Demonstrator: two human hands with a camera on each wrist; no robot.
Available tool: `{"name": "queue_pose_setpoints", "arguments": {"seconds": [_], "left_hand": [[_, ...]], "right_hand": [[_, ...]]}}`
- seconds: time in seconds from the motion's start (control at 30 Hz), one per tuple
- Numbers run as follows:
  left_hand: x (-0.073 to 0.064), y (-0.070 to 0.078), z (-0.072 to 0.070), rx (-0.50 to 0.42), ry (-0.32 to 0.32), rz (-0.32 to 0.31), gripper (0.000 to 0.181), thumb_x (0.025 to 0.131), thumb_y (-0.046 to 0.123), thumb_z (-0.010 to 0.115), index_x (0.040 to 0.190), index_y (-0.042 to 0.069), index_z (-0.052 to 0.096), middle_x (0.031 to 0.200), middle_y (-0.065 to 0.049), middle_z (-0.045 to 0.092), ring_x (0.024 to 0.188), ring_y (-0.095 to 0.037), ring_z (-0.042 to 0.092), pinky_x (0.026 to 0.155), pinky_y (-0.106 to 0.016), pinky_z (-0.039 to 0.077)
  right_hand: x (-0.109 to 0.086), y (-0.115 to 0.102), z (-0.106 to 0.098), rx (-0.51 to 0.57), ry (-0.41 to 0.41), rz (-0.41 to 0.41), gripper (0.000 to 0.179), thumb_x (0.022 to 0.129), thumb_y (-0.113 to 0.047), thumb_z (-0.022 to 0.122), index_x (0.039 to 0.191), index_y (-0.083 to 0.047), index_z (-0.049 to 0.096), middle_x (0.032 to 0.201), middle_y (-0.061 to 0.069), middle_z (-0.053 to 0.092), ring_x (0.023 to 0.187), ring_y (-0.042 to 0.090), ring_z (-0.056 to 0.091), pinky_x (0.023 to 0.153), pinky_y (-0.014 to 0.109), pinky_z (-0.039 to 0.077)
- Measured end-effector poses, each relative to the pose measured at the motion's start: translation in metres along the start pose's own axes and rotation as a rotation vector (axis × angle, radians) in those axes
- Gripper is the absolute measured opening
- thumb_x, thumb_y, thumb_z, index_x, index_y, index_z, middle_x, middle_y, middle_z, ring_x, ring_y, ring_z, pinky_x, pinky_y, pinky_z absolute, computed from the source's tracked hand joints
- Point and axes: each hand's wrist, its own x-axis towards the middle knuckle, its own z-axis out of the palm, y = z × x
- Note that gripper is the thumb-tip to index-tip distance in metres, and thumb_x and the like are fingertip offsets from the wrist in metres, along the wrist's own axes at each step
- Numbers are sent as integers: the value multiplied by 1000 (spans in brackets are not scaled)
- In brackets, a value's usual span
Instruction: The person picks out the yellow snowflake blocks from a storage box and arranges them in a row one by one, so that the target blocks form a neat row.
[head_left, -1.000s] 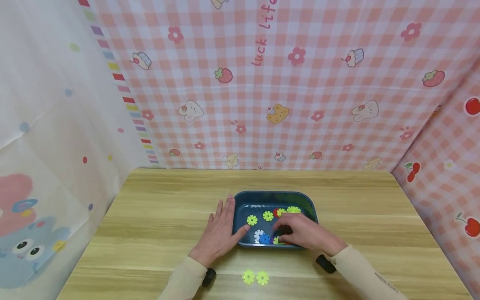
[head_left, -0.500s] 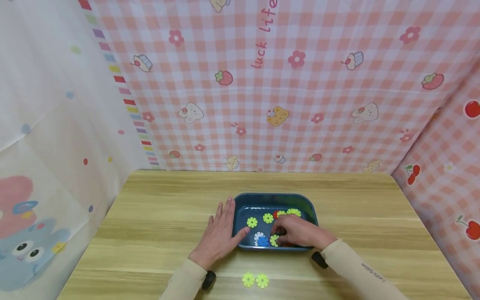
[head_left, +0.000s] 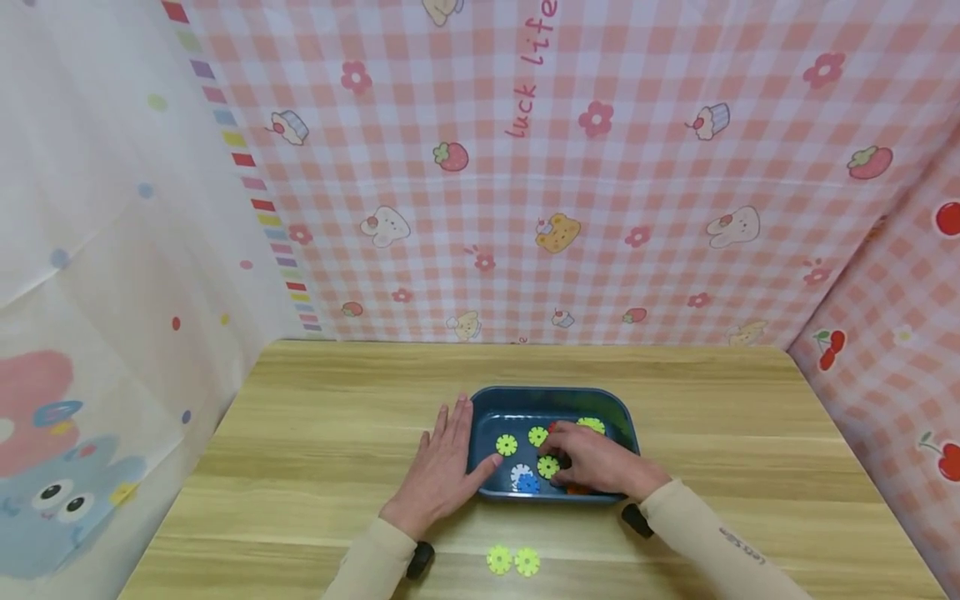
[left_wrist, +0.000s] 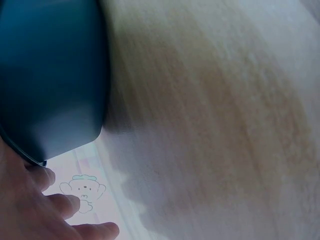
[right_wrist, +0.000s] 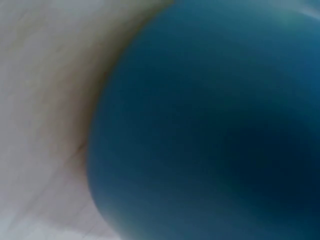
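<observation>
A dark blue tray [head_left: 555, 400] on the table holds several toothed plastic snowflake discs. My right hand [head_left: 596, 460] reaches over its right side, thumb and forefinger pinching a yellow-green snowflake disc [head_left: 548, 467] at its edges. My left hand [head_left: 435, 475] lies along the left rim, fingers straight and the thumb over the edge. In the left wrist view, fingertips [left_wrist: 65, 205] show beside the tray's outer wall [left_wrist: 55, 75]. Inside lie other yellow-green discs [head_left: 507, 445], a blue disc [head_left: 528, 483] overlapping a white disc [head_left: 521, 473], and red pieces partly hidden by my right hand.
Two yellow-green discs [head_left: 499, 560] lie side by side on the wooden table [head_left: 337, 417] in front of the tray. A pink checked cloth [head_left: 510, 192] hangs behind the table, with more printed cloth at both sides. The right wrist view shows only tray wall [right_wrist: 200, 125] and table.
The pinched yellow-green disc has shifted left from the tray's near right part, then away from the near wall, with my right hand. My left hand has stayed at the rim.
</observation>
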Motion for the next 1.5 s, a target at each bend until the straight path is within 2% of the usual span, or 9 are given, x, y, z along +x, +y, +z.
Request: {"name": "queue_pose_setpoints", "arguments": {"seconds": [0.23,0.47,0.63,0.73,0.87,0.97,1.1,1.27,1.5], "left_hand": [[0,0,1,3,-8,-2,96,101,69,43,166,4,16,174,-12,9,158,-40,10,118,-68,24],[-1,0,1,-8,6,0,95,101,66,47,166,3,16,173,-12,9,157,-40,11,118,-68,23],[-1,0,1,4,2,-4,95,101,67,46,166,4,16,173,-12,9,158,-40,11,119,-68,23],[-1,-1,1,4,-4,-4,96,100,68,45,166,4,15,174,-11,9,158,-39,9,119,-68,22],[-1,-1,-1,-6,-9,7,95,101,66,46,166,3,15,173,-12,9,158,-40,8,119,-68,21],[-1,-3,-4,-23,-19,15,93,102,65,45,165,3,15,173,-12,9,158,-39,8,120,-68,19],[0,-6,-8,-28,-42,25,88,105,63,39,166,5,15,174,-9,8,159,-33,6,121,-67,17],[0,-10,-8,23,-38,60,76,109,53,35,166,5,18,173,-10,11,159,-32,10,120,-66,20],[-1,-10,-3,73,-1,81,71,111,47,34,165,3,18,173,-12,11,158,-33,12,120,-65,22]], "right_hand": [[-2,0,-3,7,22,-19,28,90,-15,82,116,-10,75,109,-4,65,92,9,62,85,34,57],[-11,-5,-14,63,96,-21,27,92,-16,81,118,-10,75,107,-5,65,92,10,61,83,30,56],[-23,-11,-21,86,137,-13,27,92,-19,81,118,-11,76,107,-8,63,92,11,61,82,30,56],[-30,-15,-24,92,163,-15,28,91,-19,81,117,-12,76,108,-7,64,94,14,62,83,34,58],[-41,-21,-27,118,170,-30,29,93,-17,80,120,-9,75,111,-4,64,94,20,64,82,38,59],[-48,-25,-28,114,168,-49,29,93,-17,79,121,-9,75,113,-3,63,93,21,63,79,36,59],[-55,-31,-27,74,188,-63,28,92,-20,80,119,-13,74,113,-4,64,95,20,62,82,37,59],[-64,-38,-21,41,234,-70,28,91,-22,82,117,-18,75,114,-8,65,101,12,62,89,37,59],[-75,-44,-7,32,312,-176,28,88,-18,85,114,-18,75,112,-10,66,100,8,63,88,33,59]]}}
